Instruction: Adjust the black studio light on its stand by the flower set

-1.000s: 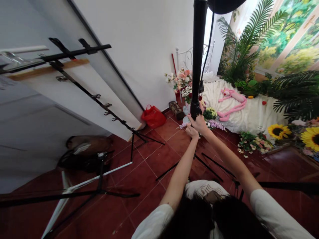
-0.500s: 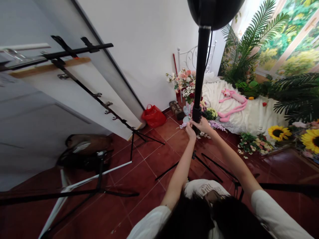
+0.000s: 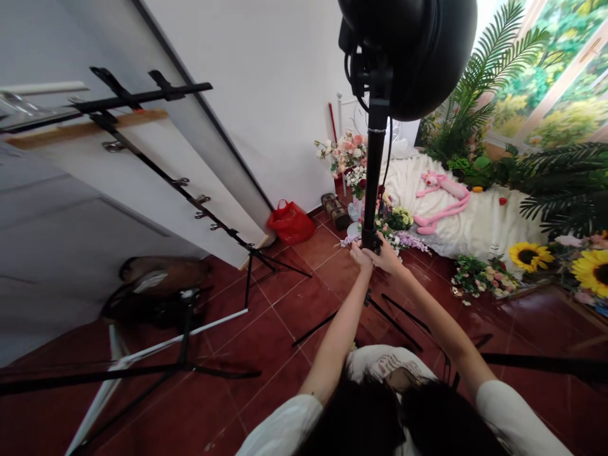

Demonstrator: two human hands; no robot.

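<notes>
A black light stand point(image 3: 373, 171) rises in front of me, carrying a large dark round lamp head point(image 3: 427, 57) with a cable hanging beside the pole. Just under the stand's collar, my left hand point(image 3: 361, 258) is closed around the pole from the left. Against the collar and its knob, my right hand point(image 3: 387, 256) is closed from the right, touching my left hand. The fingertips are partly hidden behind the pole and the knob. Below my hands, the stand's dark tripod legs point(image 3: 394, 323) spread over the red tiles.
At left stands a black backdrop frame with clamps point(image 3: 156, 164) and a white board. A red plastic bag point(image 3: 291, 221) lies by the wall. Flowers point(image 3: 349, 152), a pink plush toy point(image 3: 444, 196) on white cloth point(image 3: 498, 215) and sunflowers point(image 3: 531, 256) fill the right side. White poles point(image 3: 190, 339) lie lower left.
The lamp head has come lower into view, showing its bracket, and the pole's upper section and collar have dropped. My hands have moved slightly down with the collar.
</notes>
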